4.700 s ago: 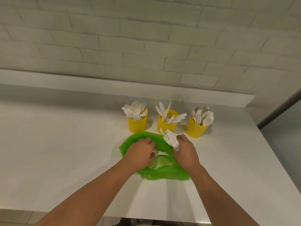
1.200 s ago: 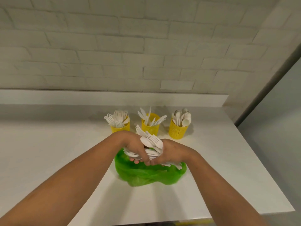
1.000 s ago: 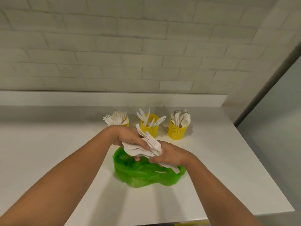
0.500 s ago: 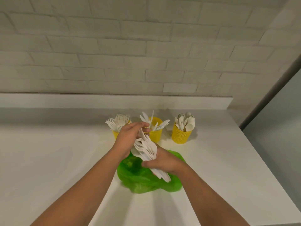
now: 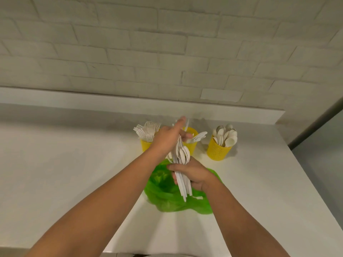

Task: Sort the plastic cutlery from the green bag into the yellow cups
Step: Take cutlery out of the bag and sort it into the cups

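My right hand (image 5: 193,172) grips a bundle of white plastic cutlery (image 5: 182,164) by its handles, held upright above the crumpled green bag (image 5: 167,197). My left hand (image 5: 168,139) is raised over the bundle's top and pinches the tip of one piece, with the index finger stretched forward. Three yellow cups stand behind: the left cup (image 5: 145,145) holds forks, the middle cup (image 5: 192,143) holds knives and is partly hidden by my left hand, the right cup (image 5: 219,150) holds spoons.
The white counter (image 5: 65,173) runs to a low ledge and a white brick wall (image 5: 167,52) at the back. Its right edge (image 5: 315,191) drops off beside a grey surface.
Both hands lifted the cutlery bundle out of the bag and turned it upright. My left hand rose toward the middle cup, now pinching one piece at the bundle's top.
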The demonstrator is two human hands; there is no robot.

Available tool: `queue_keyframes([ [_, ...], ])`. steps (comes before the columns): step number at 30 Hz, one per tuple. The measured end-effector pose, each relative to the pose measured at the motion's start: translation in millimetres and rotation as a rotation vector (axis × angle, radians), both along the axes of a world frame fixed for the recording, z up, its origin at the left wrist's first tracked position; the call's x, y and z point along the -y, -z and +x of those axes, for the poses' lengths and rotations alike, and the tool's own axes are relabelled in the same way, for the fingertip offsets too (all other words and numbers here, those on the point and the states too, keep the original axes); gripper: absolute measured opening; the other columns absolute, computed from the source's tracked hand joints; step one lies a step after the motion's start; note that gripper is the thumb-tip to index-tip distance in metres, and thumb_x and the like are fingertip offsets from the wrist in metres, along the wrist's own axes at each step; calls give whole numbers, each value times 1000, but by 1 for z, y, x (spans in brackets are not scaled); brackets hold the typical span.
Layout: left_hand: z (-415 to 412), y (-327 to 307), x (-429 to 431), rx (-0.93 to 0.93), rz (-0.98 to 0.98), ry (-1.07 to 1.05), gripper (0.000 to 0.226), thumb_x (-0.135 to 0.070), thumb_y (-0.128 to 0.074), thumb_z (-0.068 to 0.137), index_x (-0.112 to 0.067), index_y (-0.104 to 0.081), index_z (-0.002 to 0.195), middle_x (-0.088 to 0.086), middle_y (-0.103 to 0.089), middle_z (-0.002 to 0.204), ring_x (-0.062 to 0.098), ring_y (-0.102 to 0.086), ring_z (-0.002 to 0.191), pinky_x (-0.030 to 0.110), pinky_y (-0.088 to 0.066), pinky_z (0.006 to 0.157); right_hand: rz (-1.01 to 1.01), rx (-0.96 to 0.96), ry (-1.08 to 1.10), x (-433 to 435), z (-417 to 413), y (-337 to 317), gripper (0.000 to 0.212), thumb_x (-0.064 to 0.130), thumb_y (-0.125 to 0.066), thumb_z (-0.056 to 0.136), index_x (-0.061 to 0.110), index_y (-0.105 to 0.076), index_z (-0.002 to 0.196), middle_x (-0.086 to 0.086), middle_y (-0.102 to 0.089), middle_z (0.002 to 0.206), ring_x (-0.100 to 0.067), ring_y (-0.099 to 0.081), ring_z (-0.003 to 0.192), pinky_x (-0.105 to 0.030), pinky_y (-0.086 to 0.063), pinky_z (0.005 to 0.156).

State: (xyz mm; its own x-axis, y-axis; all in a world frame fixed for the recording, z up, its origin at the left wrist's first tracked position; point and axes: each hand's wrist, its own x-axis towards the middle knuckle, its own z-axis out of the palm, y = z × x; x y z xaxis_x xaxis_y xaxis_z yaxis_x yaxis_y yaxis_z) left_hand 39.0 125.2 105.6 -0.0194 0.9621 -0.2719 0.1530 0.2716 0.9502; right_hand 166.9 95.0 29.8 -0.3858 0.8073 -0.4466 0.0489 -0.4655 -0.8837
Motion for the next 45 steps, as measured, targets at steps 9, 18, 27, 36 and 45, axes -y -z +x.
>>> queue_keyframes([
  [9, 13, 32, 38, 625, -152, -321, 47, -57, -44, 100, -19, -69, 107, 7, -76, 102, 22, -69, 92, 38, -48, 84, 294, -517, 679, -19, -19, -54, 23, 0, -75, 88, -1, -63, 108, -14, -67, 78, -27, -66, 67, -38, -57, 66],
  [18, 15, 32, 30, 727, -250, -232, 43, -49, -41, 106, -22, -73, 115, 4, -78, 115, 23, -73, 108, 42, -55, 98, 227, -516, 689, -2, -42, -52, 15, -1, -75, 88, 3, -67, 100, -14, -68, 82, -26, -67, 75, -45, -58, 81],
  [27, 7, 97, 62, -616, 104, 590, 22, -22, -50, 102, -20, -71, 104, 4, -73, 98, 25, -68, 90, 33, -49, 72, 262, 208, 162, 17, 59, -16, 14, 10, -76, 89, -1, -69, 91, -25, -70, 72, -33, -67, 64, -50, -59, 71],
  [36, 8, 116, 81, -1112, 123, 859, 50, -26, -73, 86, -23, -54, 133, 10, -54, 124, 33, -64, 104, 36, -51, 77, 156, 845, -105, 50, 84, 24, 15, 21, -73, 80, 16, -69, 93, -12, -76, 69, -22, -75, 57, -39, -62, 70],
  [45, 10, 128, 80, -1276, 233, 798, 35, -43, -67, 89, -15, -64, 109, 8, -63, 111, 27, -59, 108, 33, -45, 70, 165, 832, -54, 65, 83, 30, 9, 21, -73, 86, 17, -66, 91, -6, -74, 71, -18, -73, 55, -28, -57, 58],
])
